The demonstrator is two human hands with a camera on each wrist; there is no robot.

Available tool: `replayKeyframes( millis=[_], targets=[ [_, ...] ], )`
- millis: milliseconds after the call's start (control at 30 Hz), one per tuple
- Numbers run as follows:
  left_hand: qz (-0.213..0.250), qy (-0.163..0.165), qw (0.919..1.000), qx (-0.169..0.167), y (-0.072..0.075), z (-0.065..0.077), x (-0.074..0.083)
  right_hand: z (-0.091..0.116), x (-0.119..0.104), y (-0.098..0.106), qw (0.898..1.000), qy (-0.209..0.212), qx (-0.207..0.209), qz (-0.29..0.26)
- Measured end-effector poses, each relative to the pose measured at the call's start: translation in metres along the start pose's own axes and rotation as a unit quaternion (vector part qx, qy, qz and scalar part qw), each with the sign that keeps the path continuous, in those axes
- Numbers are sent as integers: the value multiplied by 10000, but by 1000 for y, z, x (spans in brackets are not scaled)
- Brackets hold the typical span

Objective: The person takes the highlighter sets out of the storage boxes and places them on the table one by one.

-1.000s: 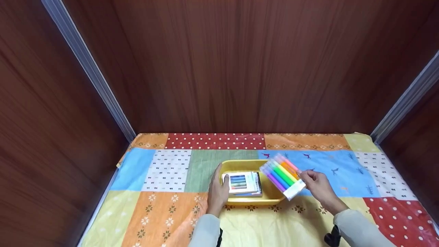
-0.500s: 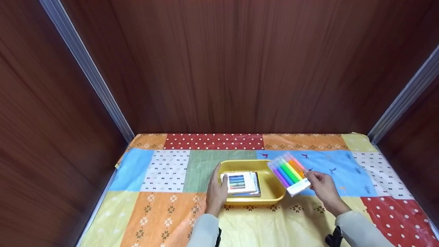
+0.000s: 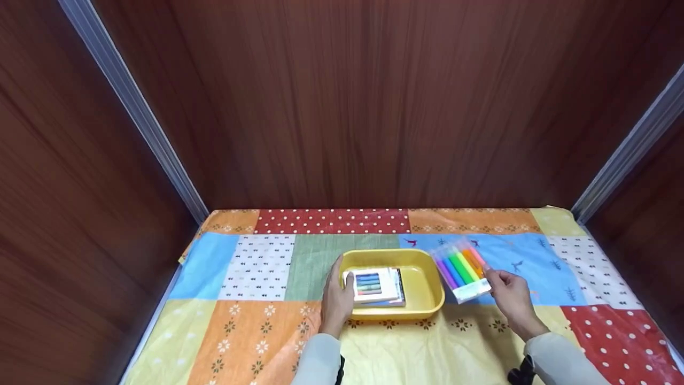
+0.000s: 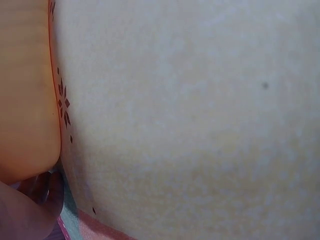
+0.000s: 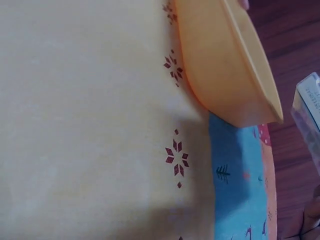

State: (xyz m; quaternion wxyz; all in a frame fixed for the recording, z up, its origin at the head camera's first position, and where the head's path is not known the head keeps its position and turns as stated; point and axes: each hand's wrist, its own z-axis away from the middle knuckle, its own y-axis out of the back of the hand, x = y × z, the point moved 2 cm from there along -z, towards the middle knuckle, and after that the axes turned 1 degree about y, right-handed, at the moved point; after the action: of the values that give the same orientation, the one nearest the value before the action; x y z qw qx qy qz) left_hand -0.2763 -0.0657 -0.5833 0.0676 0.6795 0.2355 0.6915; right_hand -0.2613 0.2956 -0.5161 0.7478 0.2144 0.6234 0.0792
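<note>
My left hand (image 3: 337,300) grips the left end of a yellow plastic tub (image 3: 435,306), thumb over the rim and fingers along the outer wall. Inside the tub's left half lies a small stack, topped by a white box (image 3: 389,289) with a picture of coloured sticks on it. My right hand (image 3: 512,300) pinches a clear pack of highlighters (image 3: 460,270) by its right edge, just right of the tub. Purple, blue, green, yellow, orange and pink show through the pack. In the right wrist view the pack's white end (image 5: 311,95) is raised beside the tub wall (image 5: 225,65).
A patchwork-print cloth (image 3: 256,326) covers the table under the tub. Brown wood-grain panels (image 3: 320,107) stand behind it and at both sides, joined by grey metal strips (image 3: 133,101) at the corners.
My right hand has moved the highlighter pack to the right, from over the tub's right end to beside it. The left hand stays on the tub.
</note>
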Motion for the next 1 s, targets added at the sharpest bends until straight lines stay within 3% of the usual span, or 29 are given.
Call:
replayKeyframes(
  millis=[333,1000],
  targets=[
    [38,-84,10000,15,0,0,-2,0,11,2,9996,-274,-20,54],
    [-11,141,9999,-38,0,1,-1,4,24,0,9981,-577,-24,193]
  ],
)
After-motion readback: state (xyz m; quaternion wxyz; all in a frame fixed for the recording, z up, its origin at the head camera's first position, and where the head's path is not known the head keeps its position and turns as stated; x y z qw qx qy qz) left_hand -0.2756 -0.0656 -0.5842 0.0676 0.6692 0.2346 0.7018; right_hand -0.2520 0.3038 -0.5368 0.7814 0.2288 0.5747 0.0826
